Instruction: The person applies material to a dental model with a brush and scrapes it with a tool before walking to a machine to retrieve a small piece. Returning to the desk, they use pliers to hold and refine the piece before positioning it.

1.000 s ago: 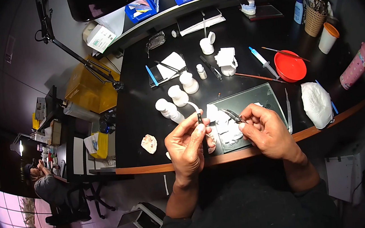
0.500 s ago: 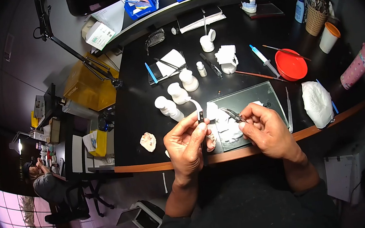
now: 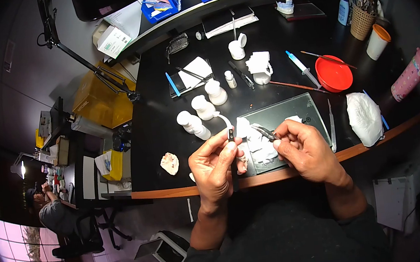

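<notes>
My left hand (image 3: pixel 211 167) is closed, thumb and fingers pinching a slim black tool (image 3: pixel 230 135) with a pale curved piece (image 3: pixel 223 121) at its top. Its exact kind I cannot make out. My right hand (image 3: pixel 308 148) pinches a dark, pointed metal tool (image 3: pixel 266 133), perhaps tweezers, its tip toward the upper left and my left hand. Both hands are held over the front edge of the desk. Crumpled white tissue (image 3: pixel 260 148) lies between them on a glass slab (image 3: pixel 290 106).
Several white bottles (image 3: pixel 201 106) stand beyond my left hand, near a pinkish lump (image 3: pixel 169 163). To the right are a syringe (image 3: pixel 301 66), a red bowl (image 3: pixel 334 74), a metal spatula (image 3: pixel 332 130) and a white bundle (image 3: pixel 365 118). A person (image 3: pixel 62 217) sits far left.
The view has shifted very slightly. The dark tool in my right hand has turned a little; my left hand keeps its hold and place.
</notes>
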Demonstrator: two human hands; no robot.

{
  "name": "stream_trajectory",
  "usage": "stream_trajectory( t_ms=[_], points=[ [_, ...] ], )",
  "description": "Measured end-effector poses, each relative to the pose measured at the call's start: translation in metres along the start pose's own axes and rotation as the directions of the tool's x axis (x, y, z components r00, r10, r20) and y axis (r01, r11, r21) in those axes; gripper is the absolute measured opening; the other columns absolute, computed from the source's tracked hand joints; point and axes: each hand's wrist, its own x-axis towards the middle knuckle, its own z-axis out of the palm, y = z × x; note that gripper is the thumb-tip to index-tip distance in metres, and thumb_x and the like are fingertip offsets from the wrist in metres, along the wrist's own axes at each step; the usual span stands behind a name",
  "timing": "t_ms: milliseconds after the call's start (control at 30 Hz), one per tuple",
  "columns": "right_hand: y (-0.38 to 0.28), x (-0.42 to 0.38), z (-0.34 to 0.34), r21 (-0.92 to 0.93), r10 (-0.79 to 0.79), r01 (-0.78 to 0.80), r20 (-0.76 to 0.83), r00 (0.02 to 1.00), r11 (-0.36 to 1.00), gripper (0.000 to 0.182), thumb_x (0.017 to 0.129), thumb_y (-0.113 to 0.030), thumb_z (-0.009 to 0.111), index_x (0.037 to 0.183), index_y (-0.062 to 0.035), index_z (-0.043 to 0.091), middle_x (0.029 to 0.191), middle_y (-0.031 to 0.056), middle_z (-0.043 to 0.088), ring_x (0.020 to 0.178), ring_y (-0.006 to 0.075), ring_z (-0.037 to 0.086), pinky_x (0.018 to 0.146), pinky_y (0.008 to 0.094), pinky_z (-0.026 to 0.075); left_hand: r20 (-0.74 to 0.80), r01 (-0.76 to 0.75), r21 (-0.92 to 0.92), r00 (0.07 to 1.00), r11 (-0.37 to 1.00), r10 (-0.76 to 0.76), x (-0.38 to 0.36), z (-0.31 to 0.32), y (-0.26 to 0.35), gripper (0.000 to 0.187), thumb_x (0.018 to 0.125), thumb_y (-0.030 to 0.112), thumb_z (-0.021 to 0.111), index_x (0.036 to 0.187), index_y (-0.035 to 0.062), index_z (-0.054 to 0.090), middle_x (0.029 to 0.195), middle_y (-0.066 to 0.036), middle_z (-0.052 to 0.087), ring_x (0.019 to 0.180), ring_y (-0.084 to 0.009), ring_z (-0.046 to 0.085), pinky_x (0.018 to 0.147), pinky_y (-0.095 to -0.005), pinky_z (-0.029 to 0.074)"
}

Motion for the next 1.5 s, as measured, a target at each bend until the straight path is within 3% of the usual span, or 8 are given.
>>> stream_trajectory(
  t_ms=[67,200,367,833,1133,1433,1500],
  points=[
    [0.001,0.001,0.002,-0.035,-0.020,0.020,-0.002,1.000,0.999,0.013,0.101,-0.008,0.061,0.100,0.0052,0.061,0.074,0.0002,0.060,0.065,0.0031,0.052,0.057,0.0235,0.041,0.005,0.031,-0.008,1.000,0.999,-0.031,0.000,0.003,0.005,0.030,0.097,0.002,0.064,0.124,-0.0121,0.065,0.100,-0.020,0.073,0.076,-0.0167,0.069,0.051,-0.0242,0.055],
    [0.002,0.004,0.006,-0.098,-0.057,0.057,0.002,0.998,0.994,0.020,0.103,-0.014,0.059,0.096,0.0045,0.066,0.070,0.0025,0.062,0.063,0.0054,0.053,0.056,0.0264,0.043,0.083,0.124,-0.204,0.991,0.971,-0.109,-0.001,-0.002,0.005,0.032,0.102,0.003,0.057,0.130,-0.0119,0.061,0.102,-0.020,0.071,0.076,-0.0183,0.067,0.054,-0.0282,0.055],
    [-0.002,0.009,0.015,-0.061,-0.099,0.100,0.031,0.995,0.993,0.021,0.102,-0.014,0.059,0.095,0.0044,0.066,0.068,0.0032,0.061,0.062,0.0063,0.052,0.056,0.0272,0.042,0.177,0.245,-0.392,0.966,0.887,-0.188,-0.001,-0.009,0.006,0.037,0.106,0.010,0.050,0.134,-0.0129,0.057,0.105,-0.017,0.070,0.077,-0.0182,0.066,0.054,-0.0272,0.053],
    [-0.005,0.014,0.016,-0.059,-0.050,0.052,0.045,0.998,0.997,0.019,0.102,-0.012,0.059,0.096,0.0047,0.067,0.069,0.0035,0.062,0.064,0.0067,0.054,0.058,0.0274,0.044,0.150,0.282,-0.418,0.959,0.864,-0.241,-0.004,-0.010,0.007,0.039,0.107,0.014,0.050,0.137,-0.0111,0.055,0.107,-0.013,0.067,0.084,-0.0150,0.063,0.053,-0.0239,0.051],
    [0.002,0.022,0.017,0.024,0.025,-0.027,0.094,0.995,0.999,0.019,0.103,-0.013,0.058,0.096,0.0023,0.067,0.071,-0.0004,0.062,0.061,0.0017,0.048,0.052,0.0237,0.038,0.131,0.272,-0.409,0.962,0.871,-0.239,-0.006,-0.013,0.002,0.040,0.107,0.014,0.050,0.139,-0.0103,0.054,0.107,-0.012,0.067,0.085,-0.0148,0.063,0.053,-0.0237,0.051],
    [-0.005,0.022,0.015,0.126,0.010,-0.032,0.173,0.985,0.992,0.020,0.103,-0.013,0.057,0.094,0.0019,0.066,0.073,-0.0013,0.060,0.063,0.0022,0.048,0.055,0.0219,0.038,0.064,0.194,-0.342,0.981,0.919,-0.183,-0.009,-0.009,0.005,0.038,0.106,0.013,0.052,0.137,-0.0075,0.054,0.108,-0.012,0.066,0.086,-0.0170,0.061,0.066,-0.0296,0.052],
    [-0.007,0.023,0.015,0.182,0.007,-0.047,0.210,0.978,0.982,0.019,0.104,-0.013,0.056,0.096,0.0016,0.066,0.074,-0.0013,0.061,0.063,0.0025,0.049,0.055,0.0214,0.039,0.073,0.162,-0.345,0.987,0.925,-0.146,-0.007,-0.008,0.007,0.035,0.106,0.013,0.051,0.135,-0.0060,0.055,0.108,-0.011,0.065,0.091,-0.0174,0.060,0.075,-0.0317,0.051]
  ],
)
